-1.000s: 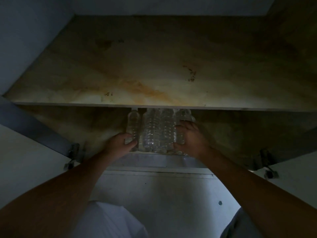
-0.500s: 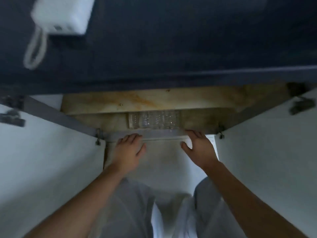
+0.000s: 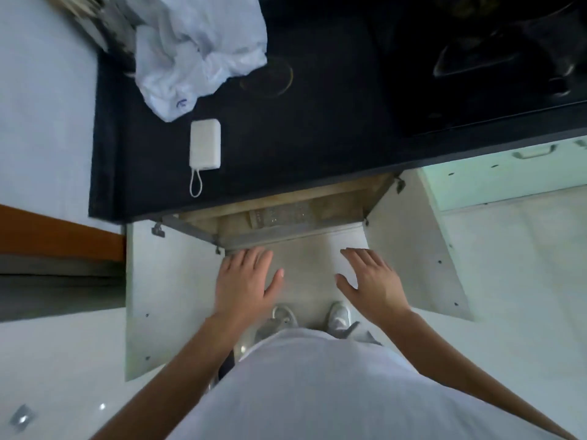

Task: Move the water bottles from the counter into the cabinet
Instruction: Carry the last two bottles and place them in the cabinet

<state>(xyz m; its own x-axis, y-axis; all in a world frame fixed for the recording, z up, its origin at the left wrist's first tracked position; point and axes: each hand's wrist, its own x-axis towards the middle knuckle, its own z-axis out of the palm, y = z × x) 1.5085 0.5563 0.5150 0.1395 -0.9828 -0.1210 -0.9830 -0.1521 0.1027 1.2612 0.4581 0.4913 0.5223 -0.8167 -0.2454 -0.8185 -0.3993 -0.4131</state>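
Inside the cabinet (image 3: 203,231) lie water bottles (image 3: 279,215), both hands empty

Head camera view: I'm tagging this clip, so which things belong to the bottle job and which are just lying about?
Part of the job:
water bottles, lying inside the cabinet
left door and right door, both swung open
counter
left hand and right hand, both open and empty

Just lying about, on the counter:
plastic bag
power bank
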